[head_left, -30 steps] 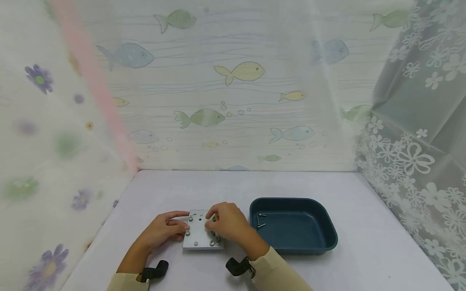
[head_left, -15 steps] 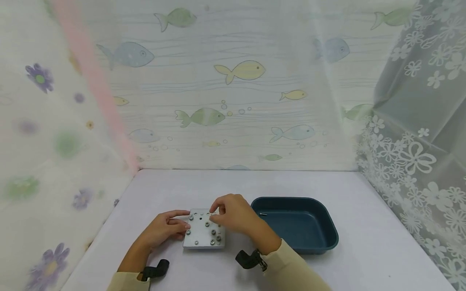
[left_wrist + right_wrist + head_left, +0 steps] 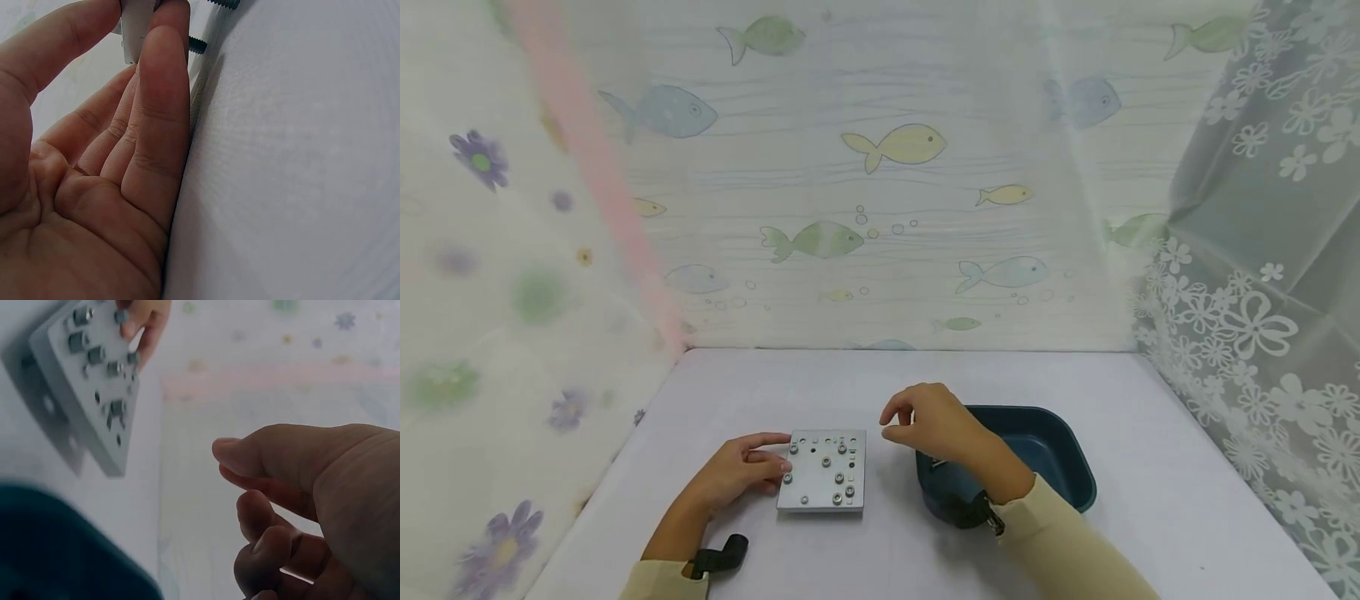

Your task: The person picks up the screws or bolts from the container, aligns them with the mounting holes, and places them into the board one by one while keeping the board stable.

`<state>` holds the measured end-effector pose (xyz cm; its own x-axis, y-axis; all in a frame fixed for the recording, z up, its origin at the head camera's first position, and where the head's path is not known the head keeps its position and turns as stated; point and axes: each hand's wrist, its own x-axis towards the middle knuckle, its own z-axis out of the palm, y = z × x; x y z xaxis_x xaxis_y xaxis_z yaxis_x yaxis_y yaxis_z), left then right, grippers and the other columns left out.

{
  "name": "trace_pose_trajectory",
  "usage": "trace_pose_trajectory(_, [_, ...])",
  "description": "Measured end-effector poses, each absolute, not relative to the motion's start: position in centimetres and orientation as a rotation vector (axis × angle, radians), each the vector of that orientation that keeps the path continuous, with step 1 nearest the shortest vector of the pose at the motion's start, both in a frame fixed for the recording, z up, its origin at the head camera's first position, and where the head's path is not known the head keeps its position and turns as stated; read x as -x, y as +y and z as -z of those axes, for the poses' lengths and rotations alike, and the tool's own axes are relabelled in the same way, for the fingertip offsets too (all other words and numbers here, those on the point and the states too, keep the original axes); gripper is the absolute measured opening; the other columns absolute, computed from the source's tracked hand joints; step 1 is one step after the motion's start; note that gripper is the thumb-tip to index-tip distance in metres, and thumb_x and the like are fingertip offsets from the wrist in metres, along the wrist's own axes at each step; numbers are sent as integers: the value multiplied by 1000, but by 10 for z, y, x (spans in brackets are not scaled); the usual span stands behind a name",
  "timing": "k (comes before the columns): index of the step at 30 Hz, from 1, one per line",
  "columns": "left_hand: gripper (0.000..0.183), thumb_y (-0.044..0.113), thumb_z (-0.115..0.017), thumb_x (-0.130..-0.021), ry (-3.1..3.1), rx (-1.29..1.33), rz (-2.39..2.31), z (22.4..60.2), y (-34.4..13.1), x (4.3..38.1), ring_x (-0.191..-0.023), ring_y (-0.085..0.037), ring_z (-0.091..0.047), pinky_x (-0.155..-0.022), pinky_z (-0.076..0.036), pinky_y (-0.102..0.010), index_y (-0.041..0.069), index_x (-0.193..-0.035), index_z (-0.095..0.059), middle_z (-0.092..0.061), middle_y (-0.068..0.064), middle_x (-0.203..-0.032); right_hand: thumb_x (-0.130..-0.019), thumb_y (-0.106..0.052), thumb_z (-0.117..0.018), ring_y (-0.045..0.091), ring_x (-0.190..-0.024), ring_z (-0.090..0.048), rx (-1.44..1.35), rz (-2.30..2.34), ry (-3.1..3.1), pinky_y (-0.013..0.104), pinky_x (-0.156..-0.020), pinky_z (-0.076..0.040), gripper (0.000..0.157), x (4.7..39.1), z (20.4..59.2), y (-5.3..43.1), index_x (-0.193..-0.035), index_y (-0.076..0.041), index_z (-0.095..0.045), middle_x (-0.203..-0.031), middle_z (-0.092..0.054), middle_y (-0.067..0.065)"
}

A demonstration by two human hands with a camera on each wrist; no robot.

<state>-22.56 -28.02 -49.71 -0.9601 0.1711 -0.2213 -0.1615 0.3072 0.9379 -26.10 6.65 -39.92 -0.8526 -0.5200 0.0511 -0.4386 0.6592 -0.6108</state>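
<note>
A silver metal plate [image 3: 808,483] with several socket-head screws [image 3: 839,478] and some bare holes sits slightly above the table. Threaded screw ends [image 3: 199,45] poke out beneath it in the left wrist view. My left hand [image 3: 741,473] grips the plate's left edge between thumb and fingers. Off to the plate's right, my right hand [image 3: 936,421] hovers in the air near the tray, fingers loosely bent. In the right wrist view, nothing shows between the right thumb [image 3: 275,450] and fingers.
A dark blue tray [image 3: 1078,467] stands right of the plate, partly hidden by the right forearm. At its left end a small screw [image 3: 937,462] is partly visible. White cloth covers the table [image 3: 760,375]; patterned curtains [image 3: 895,192] hang behind and at both sides.
My right hand has moved off the plate's right side, up and rightward to beside the tray, uncovering the screws there. The left hand and plate stay in place.
</note>
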Motion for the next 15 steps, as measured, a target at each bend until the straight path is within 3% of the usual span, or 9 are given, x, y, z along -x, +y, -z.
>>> trace_pose_trajectory(8, [72,26,-85,-87,2298,-3,-1697,496,-280,224,-81,-23,-72,-72,-62,-33,4,-148,-54,-78,-11,-106,-92,-22,-79,12,-74,-57,844,912,2725,28,-62,-50,8,277,408,101,-94,-30,-79,-76,-63,-9])
trace_pose_trajectory(15, [71,25,-84,-88,2291,-13,-1702,496,-280,225,-81,-23,-73,-73,-63,-33,4,-148,-54,-79,-11,-106,-93,-21,-78,10,-71,-55,983,822,2661,25,-61,-46,8,291,417,121,-99,-24,-82,-71,-63,-11])
